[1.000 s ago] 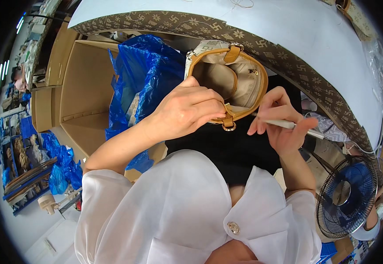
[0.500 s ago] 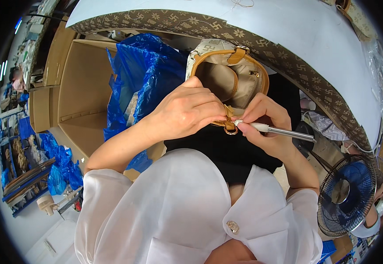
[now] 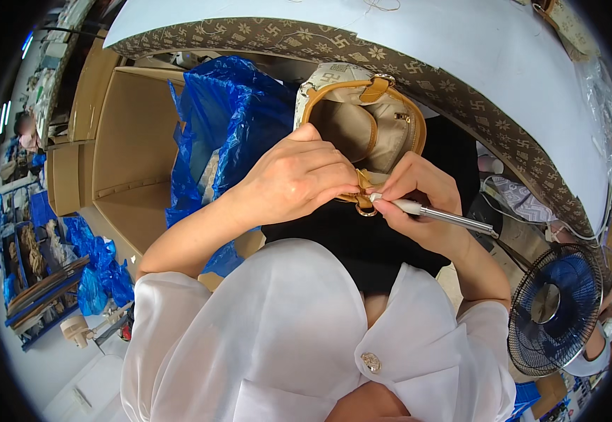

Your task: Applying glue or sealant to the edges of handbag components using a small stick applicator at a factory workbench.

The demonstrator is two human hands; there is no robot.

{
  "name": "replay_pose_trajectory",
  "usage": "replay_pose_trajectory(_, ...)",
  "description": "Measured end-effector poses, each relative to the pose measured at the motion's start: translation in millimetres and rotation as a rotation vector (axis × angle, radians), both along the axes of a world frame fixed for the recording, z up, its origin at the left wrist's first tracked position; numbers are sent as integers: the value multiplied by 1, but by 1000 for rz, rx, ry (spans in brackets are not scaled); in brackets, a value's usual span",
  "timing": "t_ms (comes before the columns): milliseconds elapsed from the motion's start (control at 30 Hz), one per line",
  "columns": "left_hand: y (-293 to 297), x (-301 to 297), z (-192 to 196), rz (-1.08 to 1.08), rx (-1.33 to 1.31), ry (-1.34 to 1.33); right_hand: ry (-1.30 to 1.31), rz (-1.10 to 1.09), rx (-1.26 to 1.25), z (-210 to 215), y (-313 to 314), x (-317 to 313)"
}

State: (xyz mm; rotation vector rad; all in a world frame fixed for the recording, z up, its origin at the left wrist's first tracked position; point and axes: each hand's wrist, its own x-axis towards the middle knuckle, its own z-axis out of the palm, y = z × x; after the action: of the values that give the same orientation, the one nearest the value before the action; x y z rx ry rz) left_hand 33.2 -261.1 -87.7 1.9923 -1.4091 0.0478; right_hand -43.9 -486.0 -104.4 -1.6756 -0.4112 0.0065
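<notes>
A cream patterned handbag (image 3: pixel 339 73) with tan leather trim lies with its mouth toward me, its beige lining and a small zip showing. My left hand (image 3: pixel 299 176) is closed on the bag's near rim, pinching a tan leather tab (image 3: pixel 362 197) that carries a gold ring. Between thumb and fingers, my right hand (image 3: pixel 422 197) grips a slim pen-like tool (image 3: pixel 454 217) with a white front part and a silver shaft. Its white tip is beside the tab; whether it touches is too small to tell.
A white table (image 3: pixel 475 42) with a brown patterned edge curves across the far side. Left of the bag are a blue plastic bag (image 3: pixel 232 91) and an open cardboard box (image 3: pixel 134 133). To the right stands a black fan (image 3: pixel 556 309).
The right hand and pen-like tool have shifted slightly left, and the tool's far end has dipped a little. The left hand keeps its grip on the tab.
</notes>
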Motion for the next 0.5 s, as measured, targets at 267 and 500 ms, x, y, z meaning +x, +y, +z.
replay_pose_trajectory(267,-1,-1,-2,6,-8,-8,-27,-10,5,-3,0,0)
replay_pose_trajectory(500,-1,-1,-2,6,-7,-8,-6,-23,43,-5,1,-2)
